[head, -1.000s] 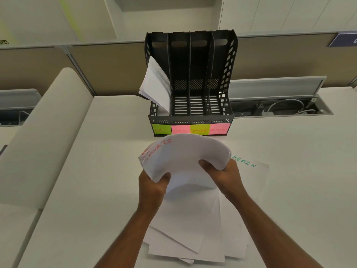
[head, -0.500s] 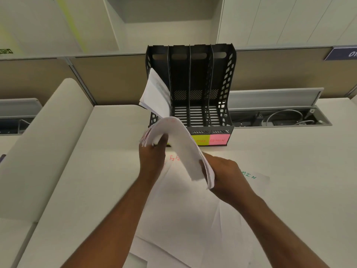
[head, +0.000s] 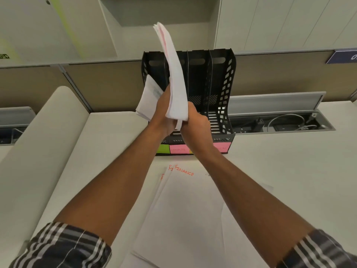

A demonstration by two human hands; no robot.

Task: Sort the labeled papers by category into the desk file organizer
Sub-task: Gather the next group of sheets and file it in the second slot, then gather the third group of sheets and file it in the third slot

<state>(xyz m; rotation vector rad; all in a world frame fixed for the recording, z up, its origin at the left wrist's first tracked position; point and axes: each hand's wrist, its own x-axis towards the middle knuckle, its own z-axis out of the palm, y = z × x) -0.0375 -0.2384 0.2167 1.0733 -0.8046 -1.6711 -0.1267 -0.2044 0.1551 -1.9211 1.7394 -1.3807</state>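
Both hands (head: 182,120) grip sheaf (head: 174,74) closed | sheaf raised upright before organizer (head: 222,89), earlier curled low

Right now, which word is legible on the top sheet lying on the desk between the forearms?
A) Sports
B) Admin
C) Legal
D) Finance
D: the top sheet on the desk bears "FINANCE" handwritten in red at its upper corner, just before the file organizer.
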